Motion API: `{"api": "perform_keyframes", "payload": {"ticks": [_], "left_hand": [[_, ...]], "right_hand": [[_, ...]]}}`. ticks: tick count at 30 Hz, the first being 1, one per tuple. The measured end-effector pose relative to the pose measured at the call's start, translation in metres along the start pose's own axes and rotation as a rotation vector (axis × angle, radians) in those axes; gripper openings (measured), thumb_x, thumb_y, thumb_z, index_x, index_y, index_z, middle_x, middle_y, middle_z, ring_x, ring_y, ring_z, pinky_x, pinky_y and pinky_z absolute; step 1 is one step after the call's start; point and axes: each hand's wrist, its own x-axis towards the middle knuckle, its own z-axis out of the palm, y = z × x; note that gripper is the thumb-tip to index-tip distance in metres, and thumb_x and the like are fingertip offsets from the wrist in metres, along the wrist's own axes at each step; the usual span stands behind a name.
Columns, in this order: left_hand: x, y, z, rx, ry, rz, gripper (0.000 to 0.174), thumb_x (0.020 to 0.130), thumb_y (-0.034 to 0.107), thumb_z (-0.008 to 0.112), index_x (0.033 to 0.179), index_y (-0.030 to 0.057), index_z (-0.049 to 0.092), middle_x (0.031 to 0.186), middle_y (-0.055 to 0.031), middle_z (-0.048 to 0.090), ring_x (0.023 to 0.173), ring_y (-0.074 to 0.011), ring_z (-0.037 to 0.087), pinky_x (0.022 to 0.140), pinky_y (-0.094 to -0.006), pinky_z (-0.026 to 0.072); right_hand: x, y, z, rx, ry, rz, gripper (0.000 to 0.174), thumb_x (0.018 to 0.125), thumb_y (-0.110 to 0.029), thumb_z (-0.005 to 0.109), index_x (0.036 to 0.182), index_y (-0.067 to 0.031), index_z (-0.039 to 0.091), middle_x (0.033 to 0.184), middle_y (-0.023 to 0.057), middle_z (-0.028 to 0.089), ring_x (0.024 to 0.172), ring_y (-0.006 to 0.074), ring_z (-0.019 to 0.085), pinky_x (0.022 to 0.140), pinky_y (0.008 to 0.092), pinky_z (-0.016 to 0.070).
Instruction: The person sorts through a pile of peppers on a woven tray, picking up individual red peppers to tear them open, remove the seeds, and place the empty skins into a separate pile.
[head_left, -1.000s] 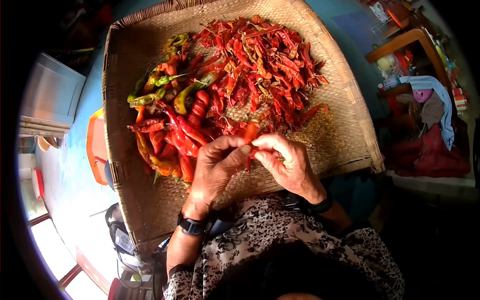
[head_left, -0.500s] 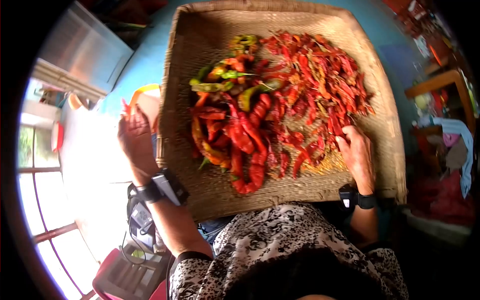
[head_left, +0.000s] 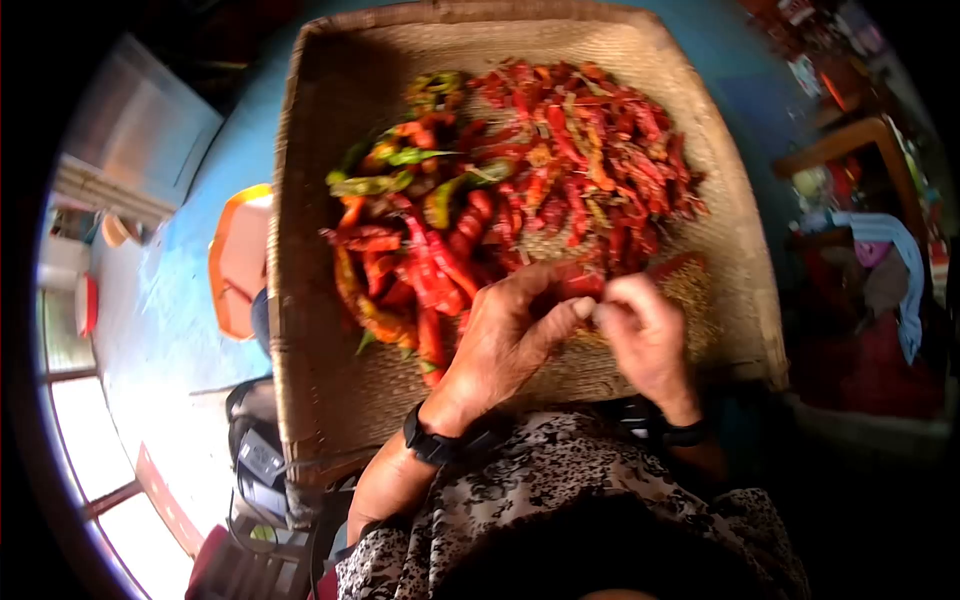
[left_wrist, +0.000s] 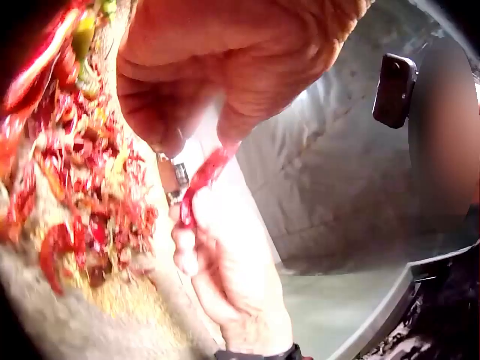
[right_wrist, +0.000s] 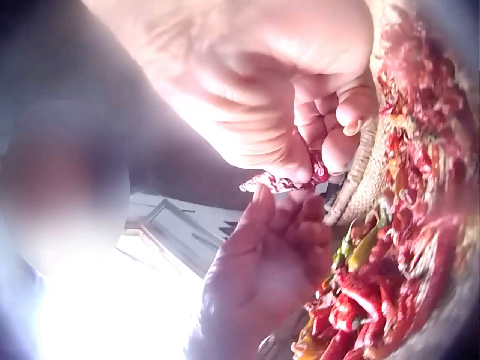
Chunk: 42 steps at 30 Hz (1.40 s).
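Note:
Over the front part of a woven basket (head_left: 745,230), both hands meet at a dried red chili (left_wrist: 206,176). My left hand (head_left: 505,335) pinches one end of it between thumb and fingers. The right hand (head_left: 645,335), blurred in the head view, grips the other end with thumb and curled fingers. In the right wrist view the wrinkled chili (right_wrist: 277,182) shows between the fingertips of the two hands. Beyond them lies a heap of dried red chilies (head_left: 600,140). Fresher red, orange and green peppers (head_left: 430,270) are piled left of the hands.
Loose yellow seeds (head_left: 695,300) lie in the basket's front right. An orange-rimmed tray (head_left: 222,265) stands left of the basket. Past it are bright windows (head_left: 90,430). Cloths hang over furniture at the right, among them a light blue one (head_left: 905,290).
Half a second ago the hands were apart, the left beyond the basket's left rim, the right at the dried chilies. Both have come together over the basket's front, now with a chili between them.

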Motion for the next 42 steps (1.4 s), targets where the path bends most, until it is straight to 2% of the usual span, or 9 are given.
{"api": "perform_keyframes", "payload": {"ticks": [5, 11, 19, 24, 26, 27, 31, 37, 42], "left_hand": [[-0.002, -0.014, -0.002, -0.044, 0.136, 0.126, 0.009, 0.085, 0.001, 0.063, 0.093, -0.0006, 0.066, 0.09, -0.0063, 0.063, 0.077, -0.0129, 0.059, 0.069, -0.0253, 0.0487], [-0.011, 0.027, -0.103, 0.025, 0.613, 0.453, 0.017, 0.089, 0.019, 0.061, 0.099, 0.006, 0.066, 0.086, -0.0049, 0.068, 0.072, -0.0056, 0.055, 0.066, -0.0216, 0.0414], [-0.038, 0.001, -0.262, 1.373, 1.445, 0.099, 0.056, 0.087, 0.03, 0.062, 0.133, 0.0026, 0.045, 0.125, -0.0198, 0.051, 0.106, -0.0248, 0.056, 0.091, -0.0372, 0.0446], [-0.01, -0.004, -0.182, 0.98, 0.903, 0.443, 0.033, 0.089, 0.011, 0.058, 0.12, 0.0007, 0.055, 0.116, -0.0137, 0.056, 0.102, -0.0221, 0.056, 0.08, -0.027, 0.0496], [-0.003, -0.001, -0.117, 0.128, 0.657, 0.36, 0.025, 0.089, 0.006, 0.057, 0.114, 0.0034, 0.06, 0.105, -0.0088, 0.063, 0.092, -0.0175, 0.06, 0.074, -0.0283, 0.0496], [-0.008, 0.02, -0.08, 0.929, 0.621, 0.183, 0.024, 0.087, 0.003, 0.058, 0.111, 0.0039, 0.061, 0.1, -0.0097, 0.064, 0.09, -0.0165, 0.061, 0.076, -0.0284, 0.0495], [-0.004, -0.004, -0.007, 0.592, 0.026, 0.261, 0.034, 0.081, 0.01, 0.068, 0.113, 0.0018, 0.061, 0.101, -0.0117, 0.064, 0.076, -0.0153, 0.062, 0.066, -0.0285, 0.0502], [-0.007, -0.024, 0.023, 0.341, -0.105, 0.174, 0.035, 0.082, 0.013, 0.068, 0.113, 0.0003, 0.057, 0.092, -0.011, 0.063, 0.075, -0.0162, 0.063, 0.065, -0.0283, 0.0504], [-0.011, -0.028, 0.02, -0.129, 0.011, 0.034, 0.028, 0.083, 0.001, 0.066, 0.108, 0.0011, 0.055, 0.087, -0.0047, 0.063, 0.077, -0.0097, 0.06, 0.069, -0.0233, 0.0498]], "right_hand": [[0.0, -0.001, 0.01, 0.043, -0.104, -0.047, 0.009, 0.087, -0.008, 0.06, 0.092, -0.0025, 0.055, 0.066, 0.0094, 0.054, 0.053, 0.0157, 0.052, 0.046, 0.0301, 0.0416], [0.001, 0.042, -0.037, -0.441, 0.028, -0.011, 0.014, 0.085, -0.006, 0.061, 0.096, 0.0003, 0.058, 0.079, 0.0099, 0.056, 0.061, 0.0163, 0.054, 0.053, 0.026, 0.0496], [0.004, 0.067, -0.067, -0.768, -0.092, 0.032, 0.025, 0.076, 0.006, 0.055, 0.101, -0.0009, 0.057, 0.09, 0.0154, 0.05, 0.086, 0.0342, 0.054, 0.071, 0.0406, 0.0446], [0.001, 0.062, -0.067, -0.821, -0.115, 0.069, 0.017, 0.076, 0.006, 0.055, 0.091, -0.0025, 0.056, 0.088, 0.0144, 0.049, 0.086, 0.0341, 0.053, 0.069, 0.0401, 0.044], [-0.005, 0.052, -0.066, -0.74, -0.027, 0.069, 0.01, 0.078, 0.004, 0.056, 0.086, -0.0013, 0.055, 0.083, 0.015, 0.05, 0.077, 0.0345, 0.054, 0.065, 0.0407, 0.0435], [-0.009, 0.05, -0.065, -0.742, -0.029, 0.069, 0.01, 0.078, 0.004, 0.056, 0.086, -0.0013, 0.055, 0.083, 0.015, 0.05, 0.077, 0.0345, 0.054, 0.065, 0.0407, 0.0435], [-0.026, 0.04, -0.046, -0.422, -0.032, 0.054, 0.01, 0.086, -0.009, 0.061, 0.082, -0.0049, 0.053, 0.064, 0.0052, 0.05, 0.049, 0.0104, 0.047, 0.038, 0.0266, 0.0398], [-0.026, 0.012, -0.015, -0.109, -0.126, 0.007, 0.013, 0.081, -0.003, 0.061, 0.085, -0.0022, 0.049, 0.073, 0.0142, 0.053, 0.063, 0.0323, 0.057, 0.053, 0.0385, 0.0449], [-0.02, 0.009, -0.002, -0.022, -0.172, -0.079, 0.014, 0.081, -0.005, 0.063, 0.087, -0.004, 0.051, 0.075, 0.0127, 0.054, 0.063, 0.0317, 0.058, 0.053, 0.0384, 0.046]]}}
